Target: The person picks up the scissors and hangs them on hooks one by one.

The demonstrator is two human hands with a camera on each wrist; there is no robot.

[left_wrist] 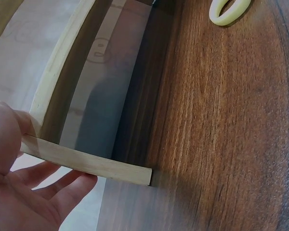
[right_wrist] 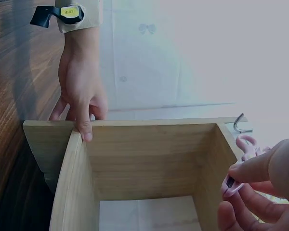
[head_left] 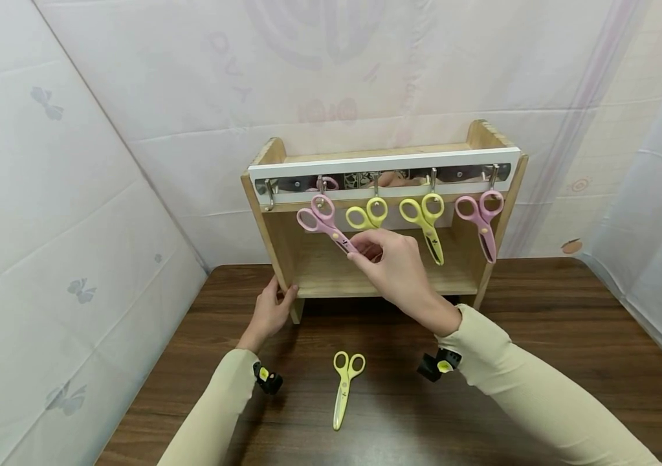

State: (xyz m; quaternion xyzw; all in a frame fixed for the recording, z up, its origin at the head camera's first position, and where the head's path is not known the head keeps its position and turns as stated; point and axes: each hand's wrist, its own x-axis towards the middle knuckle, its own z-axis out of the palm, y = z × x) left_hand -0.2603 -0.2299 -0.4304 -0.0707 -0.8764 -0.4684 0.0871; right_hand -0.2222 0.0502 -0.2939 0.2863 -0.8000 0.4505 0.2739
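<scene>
My right hand (head_left: 391,265) pinches pink scissors (head_left: 331,228) by the blades, handles up. One handle loop is at the second hook from the left; whether it hangs on the hook I cannot tell. My left hand (head_left: 269,314) grips the lower left side of a small wooden shelf (head_left: 389,285), thumb inside, fingers outside. Two yellow scissors (head_left: 428,223) and another pink pair (head_left: 485,226) hang on the hooks further right, one yellow pair partly behind my right hand. Yellow scissors (head_left: 342,391) lie on the table below the shelf.
A white hook rail (head_left: 389,160) with a shiny metal strip runs across the shelf's top front. Its leftmost hook (head_left: 269,194) bears nothing. The shelf stands on a dark wooden table (head_left: 540,336), close to a patterned white cloth (head_left: 191,77) behind.
</scene>
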